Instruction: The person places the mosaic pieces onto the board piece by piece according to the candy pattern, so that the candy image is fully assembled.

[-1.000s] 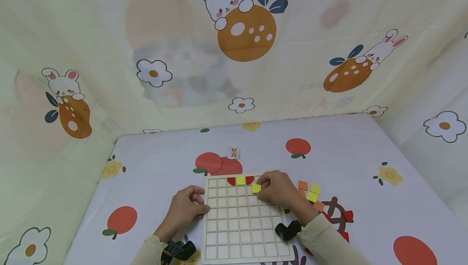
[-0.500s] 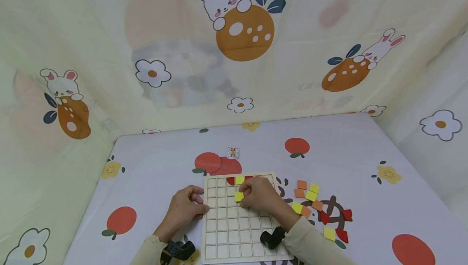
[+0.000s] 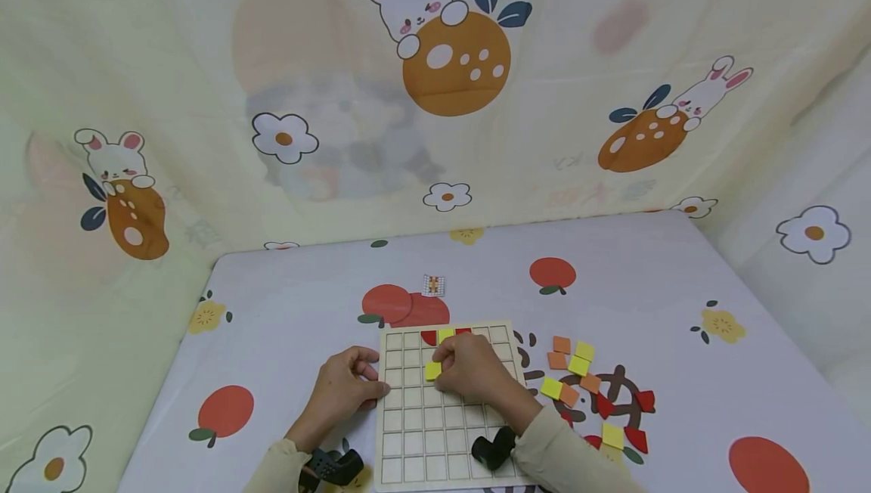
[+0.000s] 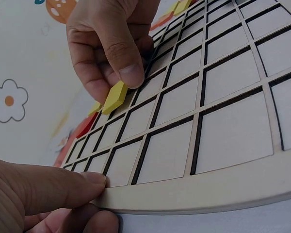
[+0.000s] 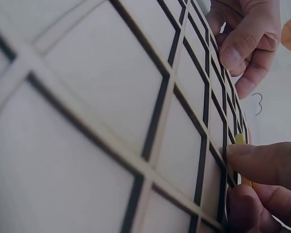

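Over the past second the right hand has travelled leftward across the gridded board and a little nearer to the person, taking its yellow tile along, while the left hand has stayed at the board's left edge. The right grip is clamped on the tile, thumb against forefinger, with the tile jutting out to the left of the fingertips. It sits tilted over the grid cells; whether it touches them I cannot tell. The right hand is bent over the board with its back up, its forearm slanting in from the near right, and a black wrist device lies nearer to the person than the grip. To the left of that grip, the left hand pinches the frame, thumb on top of the rim and fingers curled below, with its forearm rising from the near left. Just beyond the right grip, a second yellow tile lies in the far row between 2 red pieces. To the grip's right, off the board, loose orange tiles, yellow tiles and red pieces lie scattered on the surface. A small patterned card lies farther beyond the grip, past the board's far edge.
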The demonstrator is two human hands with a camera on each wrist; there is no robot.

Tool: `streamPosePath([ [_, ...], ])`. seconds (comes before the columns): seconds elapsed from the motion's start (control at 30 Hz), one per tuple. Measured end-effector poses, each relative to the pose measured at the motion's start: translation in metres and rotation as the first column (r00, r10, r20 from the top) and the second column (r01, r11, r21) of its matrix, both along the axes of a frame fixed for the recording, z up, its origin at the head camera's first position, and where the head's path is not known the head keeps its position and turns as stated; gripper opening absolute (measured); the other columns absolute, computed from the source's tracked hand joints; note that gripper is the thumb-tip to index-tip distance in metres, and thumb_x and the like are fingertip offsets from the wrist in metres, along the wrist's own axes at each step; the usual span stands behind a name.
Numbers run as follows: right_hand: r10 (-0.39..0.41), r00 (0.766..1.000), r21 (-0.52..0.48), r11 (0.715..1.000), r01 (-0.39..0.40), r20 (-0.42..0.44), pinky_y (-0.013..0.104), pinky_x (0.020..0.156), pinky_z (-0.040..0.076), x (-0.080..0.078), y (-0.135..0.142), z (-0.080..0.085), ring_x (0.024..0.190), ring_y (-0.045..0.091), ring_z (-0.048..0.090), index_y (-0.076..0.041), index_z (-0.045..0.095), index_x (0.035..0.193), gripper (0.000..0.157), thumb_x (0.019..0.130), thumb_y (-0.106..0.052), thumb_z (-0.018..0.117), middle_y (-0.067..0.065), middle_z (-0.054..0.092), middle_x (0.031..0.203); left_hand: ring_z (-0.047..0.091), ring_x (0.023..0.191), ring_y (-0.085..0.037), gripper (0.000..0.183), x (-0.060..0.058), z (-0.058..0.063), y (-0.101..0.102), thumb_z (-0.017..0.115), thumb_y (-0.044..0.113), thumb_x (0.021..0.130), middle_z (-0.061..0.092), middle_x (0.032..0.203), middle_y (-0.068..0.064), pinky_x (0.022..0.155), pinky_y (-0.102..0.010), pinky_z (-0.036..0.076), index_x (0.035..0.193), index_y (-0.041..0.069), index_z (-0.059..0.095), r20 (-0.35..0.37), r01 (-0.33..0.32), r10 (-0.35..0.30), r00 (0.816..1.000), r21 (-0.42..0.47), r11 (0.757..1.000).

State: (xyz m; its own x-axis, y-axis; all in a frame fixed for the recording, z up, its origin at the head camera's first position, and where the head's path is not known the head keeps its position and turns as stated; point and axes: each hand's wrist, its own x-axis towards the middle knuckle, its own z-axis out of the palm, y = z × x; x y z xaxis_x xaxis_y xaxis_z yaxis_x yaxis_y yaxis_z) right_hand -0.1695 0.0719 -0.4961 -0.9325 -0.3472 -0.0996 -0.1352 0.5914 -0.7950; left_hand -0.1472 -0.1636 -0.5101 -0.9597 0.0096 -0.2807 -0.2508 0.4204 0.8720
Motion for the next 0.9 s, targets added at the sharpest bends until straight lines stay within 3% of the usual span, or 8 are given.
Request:
streamPosePath([
  [0.9, -0.042, 0.999, 0.029, 0.999, 0.043, -0.013, 0.026, 0.057, 0.044, 0.0064, -0.0074, 0.0000, 0.065, 0.012, 0.053, -0.005, 0.075, 0.088, 0.019, 0.074, 0.002, 0.085, -0.003, 0.056, 0.066, 0.064, 0.066, -0.015, 0.046, -0.0007, -0.0013, -0.0003, 0.087, -0.002, 0.078, 0.063, 0.088, -0.008, 0.057, -0.029, 0.059, 0.118, -0.001, 0.065, -0.003, 0.007, -0.007, 1.000, 0.015, 1.000],
])
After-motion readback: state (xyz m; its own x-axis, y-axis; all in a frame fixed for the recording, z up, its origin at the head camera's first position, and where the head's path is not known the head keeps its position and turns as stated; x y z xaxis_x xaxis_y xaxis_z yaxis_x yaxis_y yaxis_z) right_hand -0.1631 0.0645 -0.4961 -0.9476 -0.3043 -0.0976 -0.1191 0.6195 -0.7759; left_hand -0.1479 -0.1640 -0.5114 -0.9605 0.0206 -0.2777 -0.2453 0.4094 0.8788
